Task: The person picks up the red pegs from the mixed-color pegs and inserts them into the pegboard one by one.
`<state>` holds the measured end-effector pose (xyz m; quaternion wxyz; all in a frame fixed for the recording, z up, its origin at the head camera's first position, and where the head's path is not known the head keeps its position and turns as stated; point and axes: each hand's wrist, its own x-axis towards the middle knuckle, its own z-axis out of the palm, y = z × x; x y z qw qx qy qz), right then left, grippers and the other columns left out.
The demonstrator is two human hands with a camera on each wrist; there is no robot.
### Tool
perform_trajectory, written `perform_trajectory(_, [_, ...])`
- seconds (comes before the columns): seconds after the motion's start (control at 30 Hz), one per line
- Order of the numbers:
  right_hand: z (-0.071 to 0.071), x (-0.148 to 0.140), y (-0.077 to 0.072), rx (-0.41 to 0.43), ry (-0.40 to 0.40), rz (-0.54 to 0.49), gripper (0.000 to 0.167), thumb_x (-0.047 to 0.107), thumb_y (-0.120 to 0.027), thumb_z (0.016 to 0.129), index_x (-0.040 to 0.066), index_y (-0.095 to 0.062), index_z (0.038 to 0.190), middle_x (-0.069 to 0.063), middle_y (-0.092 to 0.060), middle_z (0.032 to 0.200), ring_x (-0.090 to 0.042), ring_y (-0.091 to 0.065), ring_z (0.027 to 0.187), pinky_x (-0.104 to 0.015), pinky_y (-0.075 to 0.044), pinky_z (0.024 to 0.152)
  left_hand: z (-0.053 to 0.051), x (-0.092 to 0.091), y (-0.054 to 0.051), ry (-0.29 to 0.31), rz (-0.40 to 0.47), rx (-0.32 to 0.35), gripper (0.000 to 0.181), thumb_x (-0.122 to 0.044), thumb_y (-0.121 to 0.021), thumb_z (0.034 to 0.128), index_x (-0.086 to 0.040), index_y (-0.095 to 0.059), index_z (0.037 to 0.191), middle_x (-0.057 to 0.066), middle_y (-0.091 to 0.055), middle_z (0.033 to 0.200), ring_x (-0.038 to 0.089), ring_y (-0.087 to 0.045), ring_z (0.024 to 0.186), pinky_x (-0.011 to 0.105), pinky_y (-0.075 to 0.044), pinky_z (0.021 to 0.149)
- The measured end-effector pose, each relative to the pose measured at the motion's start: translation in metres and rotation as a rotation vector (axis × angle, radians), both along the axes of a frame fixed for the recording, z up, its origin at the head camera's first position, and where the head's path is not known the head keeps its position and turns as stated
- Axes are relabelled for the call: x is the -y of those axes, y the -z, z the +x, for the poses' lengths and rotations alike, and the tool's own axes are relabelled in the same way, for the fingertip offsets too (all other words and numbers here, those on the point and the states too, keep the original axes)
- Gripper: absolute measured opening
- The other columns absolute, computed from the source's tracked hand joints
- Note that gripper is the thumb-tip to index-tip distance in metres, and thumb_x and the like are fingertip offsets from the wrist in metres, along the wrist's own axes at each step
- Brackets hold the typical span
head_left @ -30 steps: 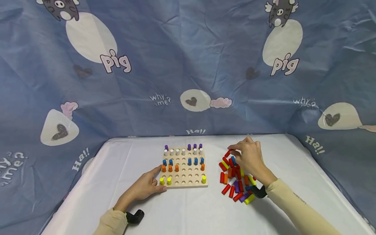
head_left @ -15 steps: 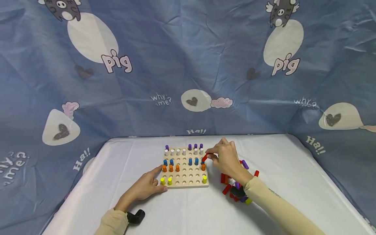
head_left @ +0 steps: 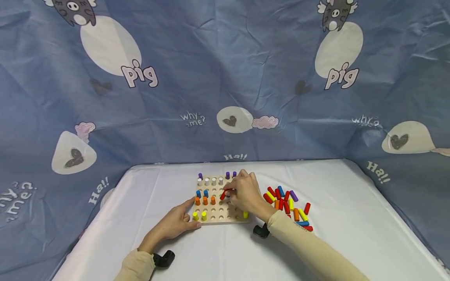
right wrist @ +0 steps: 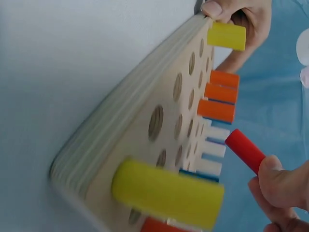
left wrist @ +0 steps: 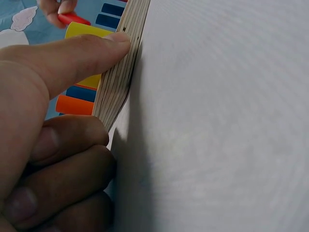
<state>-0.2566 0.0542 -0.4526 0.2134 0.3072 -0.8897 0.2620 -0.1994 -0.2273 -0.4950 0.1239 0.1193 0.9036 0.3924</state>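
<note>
— Which step do we seem to be on?

— We judge it as bringing one peg to the board (head_left: 216, 221). We see the right hand (head_left: 244, 194) pinching a red peg (head_left: 223, 194) that tilts over the board's middle; the right wrist view shows it out of any hole.

— And the left hand (head_left: 175, 222)?

— We see it gripping the board's near left corner, steadying it, we think.

— What does the next move call for?

— In our view, turning the red peg upright, lining it up with a free hole (right wrist: 155, 123) and lowering it without knocking the orange pegs (head_left: 213, 200) nearby. Which hole, we cannot tell.

— What differs from half a second ago?

— In that frame we find the right hand and red peg at the board's right edge; now they are over its middle. The left hand and the board match. We also see more of the far part of the loose pegs (head_left: 286, 207), lying on the bench (head_left: 211, 253) to the right of the board, which the right hand partly hides in the earlier frame.
</note>
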Motion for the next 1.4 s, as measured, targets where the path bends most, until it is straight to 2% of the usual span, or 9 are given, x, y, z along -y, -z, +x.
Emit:
perform_trajectory(0.23, [-0.002,0.016,0.007,-0.021,-0.013,0.042,0.012,0.011,-0.088,0.080,0.022,-0.088,0.087,0.008,-0.078,0.078,-0.015,-0.051,0.079,-0.033,-0.029,0.073,-0.002,0.001,0.000,-0.001,0.001,-0.007,0.101,-0.035,-0.085,0.0902,0.004,-0.030,0.164,-0.008,-0.041,0.054,0.007,-0.031,0.049,0.024,-0.032,0.052])
perform_trajectory(0.5, [0.004,0.031,0.011,0.070,-0.049,0.049,0.010,0.015,-0.087,0.085,0.023,-0.089,0.091,0.008,-0.080,0.081,-0.012,-0.047,0.081,-0.031,-0.028,0.076,0.000,0.000,0.001,-0.005,0.008,0.009,0.101,-0.035,-0.086,0.0902,0.003,-0.029,0.165,-0.008,-0.041,0.054,0.008,-0.031,0.049,0.024,-0.032,0.052])
perform_trajectory(0.77, [0.009,0.050,0.009,0.033,-0.107,0.051,0.010,0.014,-0.087,0.085,0.022,-0.088,0.090,0.009,-0.079,0.080,-0.011,-0.050,0.080,-0.029,-0.030,0.076,-0.002,0.000,0.002,0.012,0.011,-0.008,0.100,-0.037,-0.085,0.0912,0.003,-0.030,0.165,-0.008,-0.039,0.054,0.009,-0.030,0.050,0.023,-0.031,0.051])
perform_trajectory(1.03, [0.012,0.061,0.014,0.113,-0.134,0.076,0.012,0.013,-0.086,0.086,0.023,-0.088,0.092,0.011,-0.078,0.082,-0.009,-0.047,0.082,-0.026,-0.030,0.077,0.000,0.002,0.004,0.020,0.000,-0.012,0.100,-0.039,-0.084,0.0913,0.003,-0.030,0.165,-0.009,-0.039,0.054,0.008,-0.030,0.049,0.022,-0.030,0.051])
perform_trajectory(1.4, [0.007,0.071,0.015,0.048,-0.122,0.134,0.010,0.020,-0.087,0.087,0.026,-0.089,0.095,0.012,-0.080,0.084,-0.009,-0.044,0.078,-0.024,-0.030,0.072,0.000,0.003,0.003,0.026,0.008,-0.034,0.100,-0.037,-0.085,0.0906,0.004,-0.030,0.164,-0.010,-0.040,0.054,0.005,-0.031,0.048,0.022,-0.030,0.050])
